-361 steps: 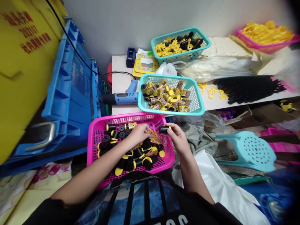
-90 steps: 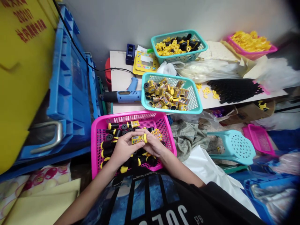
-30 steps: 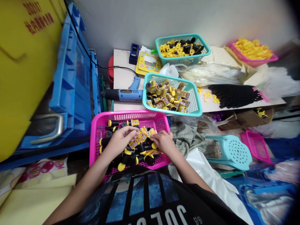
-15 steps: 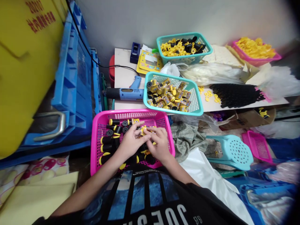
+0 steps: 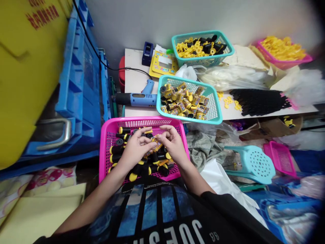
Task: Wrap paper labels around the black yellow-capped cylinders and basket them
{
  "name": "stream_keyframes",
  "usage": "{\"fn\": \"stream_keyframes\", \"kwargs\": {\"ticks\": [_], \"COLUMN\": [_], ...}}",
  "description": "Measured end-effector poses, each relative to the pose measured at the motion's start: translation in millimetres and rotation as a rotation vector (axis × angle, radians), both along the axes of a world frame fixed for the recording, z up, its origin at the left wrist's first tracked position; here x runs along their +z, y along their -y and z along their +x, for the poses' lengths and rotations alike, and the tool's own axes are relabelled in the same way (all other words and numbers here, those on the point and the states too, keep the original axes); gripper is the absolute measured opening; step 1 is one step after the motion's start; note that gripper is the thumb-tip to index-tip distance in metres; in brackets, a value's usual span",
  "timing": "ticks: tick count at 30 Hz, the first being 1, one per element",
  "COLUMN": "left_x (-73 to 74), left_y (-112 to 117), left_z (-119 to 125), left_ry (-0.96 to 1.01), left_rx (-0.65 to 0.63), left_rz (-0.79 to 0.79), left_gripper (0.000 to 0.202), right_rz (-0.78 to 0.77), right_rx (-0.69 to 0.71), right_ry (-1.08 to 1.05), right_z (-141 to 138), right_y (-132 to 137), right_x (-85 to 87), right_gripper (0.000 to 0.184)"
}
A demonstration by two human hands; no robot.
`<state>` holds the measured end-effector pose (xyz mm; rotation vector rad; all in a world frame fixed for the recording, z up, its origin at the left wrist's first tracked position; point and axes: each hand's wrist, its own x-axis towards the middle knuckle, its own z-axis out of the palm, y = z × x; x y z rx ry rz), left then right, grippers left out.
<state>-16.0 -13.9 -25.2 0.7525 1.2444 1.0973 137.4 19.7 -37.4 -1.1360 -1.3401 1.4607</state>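
Over the pink basket [image 5: 103,149], both my hands are closed on a small yellow printed wrapper [image 5: 157,146]. My left hand [image 5: 137,149] pinches its left side between thumb and fingers. On the other side, my right hand [image 5: 174,144] holds its upper right part with the fingertips; the fingers partly cover it, so I cannot tell whether anything is inside. Below lie several black cylinders with yellow caps [image 5: 116,158], loose in the basket and partly hidden by my hands.
Behind, a turquoise basket [image 5: 215,113] holds wrapped yellow pieces, beside a blue heat gun [image 5: 143,100]. Another turquoise basket [image 5: 203,61] has black and yellow parts. Black sticks [image 5: 259,101] lie on the table at right. A turquoise stool [image 5: 259,165] stands right; blue crates [image 5: 78,81] stand left.
My hands have moved slightly apart, the right one shifting up and right. More of the yellow wrapper now shows between them. The view has shifted slightly.
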Motion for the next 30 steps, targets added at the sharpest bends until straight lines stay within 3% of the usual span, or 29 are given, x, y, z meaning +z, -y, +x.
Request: {"fn": "stream_keyframes", "kwargs": {"ticks": [3,6,8,10,13,17,19,22,26,30], "left_x": [-4.5,-13.0,-18.4,-21.7,-21.4,-17.5,-16.7,-16.2,-14.8,-17.5], "left_y": [-2,-4,-3,-2,0,3,4,4,3,4], "left_z": [-11,-21,-24,-25,-26,-27,-25,-22,-21,-24], "left_ry": [-0.034,-0.041,-0.018,0.013,0.02,-0.049,-0.05,-0.086,-0.189,-0.208], "left_rx": [0.082,0.162,0.181,0.174,0.133,0.065,0.064,0.094,0.134,0.079], "left_rz": [0.009,0.029,0.031,0.008,-0.026,-0.02,-0.015,0.032,0.057,-0.005], "left_gripper": [0.031,0.027,0.027,0.025,0.027,0.031,0.037,0.036,0.027,0.037], "right_rz": [0.087,0.135,0.191,0.205,0.071,-0.047,-0.065,-0.092,-0.096,0.046], "right_rx": [0.089,0.31,0.389,0.384,0.275,0.042,0.046,0.151,0.171,0.307], "right_ry": [0.429,1.041,1.196,1.103,0.712,0.195,0.05,-0.026,-0.026,0.299], "right_z": [6,7,4,2,7,27,33,34,26,23], "right_y": [7,25,39,47,41,14,4,0,4,10], "right_x": [-2.2,-14.7,-26.2,-35.3,-36.6,-15.1,-2.1,8.1,-3.8,-27.2], "right_gripper": [0.032,0.038,0.032,0.026,0.026,0.032,0.033,0.03,0.027,0.024]}}
